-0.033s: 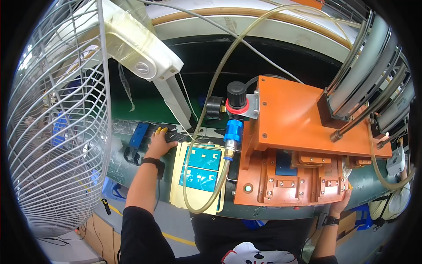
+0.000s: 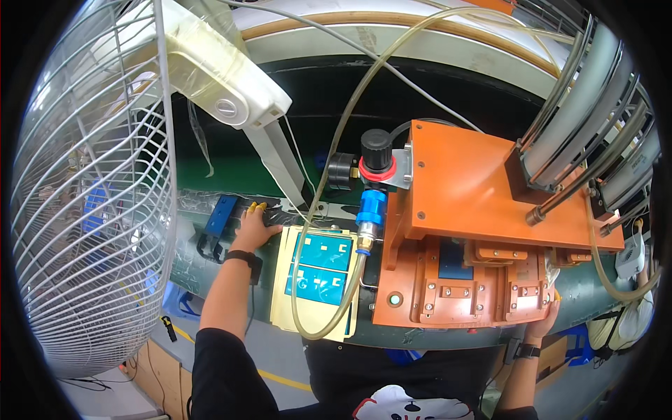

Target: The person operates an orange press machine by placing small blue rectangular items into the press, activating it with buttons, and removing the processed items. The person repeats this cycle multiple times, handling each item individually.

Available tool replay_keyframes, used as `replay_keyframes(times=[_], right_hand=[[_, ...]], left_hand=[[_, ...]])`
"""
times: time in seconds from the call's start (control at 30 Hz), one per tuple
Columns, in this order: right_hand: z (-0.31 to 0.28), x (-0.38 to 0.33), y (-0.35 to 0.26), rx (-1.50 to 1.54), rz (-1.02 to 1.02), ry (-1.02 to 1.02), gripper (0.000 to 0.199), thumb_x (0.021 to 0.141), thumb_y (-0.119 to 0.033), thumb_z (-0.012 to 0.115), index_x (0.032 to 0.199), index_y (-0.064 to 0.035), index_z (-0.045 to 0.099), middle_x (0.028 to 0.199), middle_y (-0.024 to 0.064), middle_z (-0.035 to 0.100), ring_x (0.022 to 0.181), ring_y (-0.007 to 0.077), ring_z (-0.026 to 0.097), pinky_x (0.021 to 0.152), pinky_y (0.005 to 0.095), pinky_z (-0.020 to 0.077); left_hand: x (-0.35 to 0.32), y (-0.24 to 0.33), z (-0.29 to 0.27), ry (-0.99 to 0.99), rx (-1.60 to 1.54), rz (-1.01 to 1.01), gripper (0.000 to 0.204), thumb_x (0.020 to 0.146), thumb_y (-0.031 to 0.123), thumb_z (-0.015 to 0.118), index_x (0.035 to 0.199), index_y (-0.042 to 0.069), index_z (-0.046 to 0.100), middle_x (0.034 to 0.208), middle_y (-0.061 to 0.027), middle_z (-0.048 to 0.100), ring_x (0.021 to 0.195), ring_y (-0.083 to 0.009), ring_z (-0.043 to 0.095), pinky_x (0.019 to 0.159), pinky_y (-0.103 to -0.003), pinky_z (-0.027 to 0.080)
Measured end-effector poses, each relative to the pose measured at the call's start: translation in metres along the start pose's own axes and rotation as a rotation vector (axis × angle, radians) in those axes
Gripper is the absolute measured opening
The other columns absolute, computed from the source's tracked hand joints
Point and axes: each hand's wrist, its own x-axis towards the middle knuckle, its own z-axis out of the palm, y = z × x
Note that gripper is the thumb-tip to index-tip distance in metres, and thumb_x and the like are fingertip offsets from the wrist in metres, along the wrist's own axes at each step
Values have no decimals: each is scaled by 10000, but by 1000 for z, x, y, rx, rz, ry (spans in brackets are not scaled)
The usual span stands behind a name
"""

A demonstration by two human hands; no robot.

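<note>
My left hand, with yellow fingertip covers and a black wristband, lies flat on a dark strip on the green bench, fingers spread. It sits just left of a stack of yellow sheets with teal panels. My right hand reaches up to the lower right corner of the orange press fixture. Its fingers touch the fixture's edge and are partly hidden by it. Neither hand carries a loose object.
A big wire-guarded fan fills the left side. A blue clamp sits left of my left hand. A clear hose loops over the sheets to a blue fitting under a black-knobbed regulator. Grey cylinders rise at right.
</note>
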Motion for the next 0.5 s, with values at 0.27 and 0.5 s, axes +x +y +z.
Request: replay_keyframes(times=[0.27,0.5], right_hand=[[-5,-2,-4,-37,-12,-10,543,1087,-378,393,1450,14,493,1394,154,599,1265,260,596,1089,428,470],[4,-4,-5,-31,-2,7,540,1086,-385,406,1445,7,497,1379,151,608,1248,256,606,1077,417,478]], left_hand=[[-5,48,-40,-47,77,-15,810,799,456,858,1477,135,553,1450,-153,609,1382,-317,546,1097,-640,395],[43,57,-26,224,-423,308,482,909,141,708,1368,24,617,1344,-229,669,1275,-379,626,1062,-428,485]])
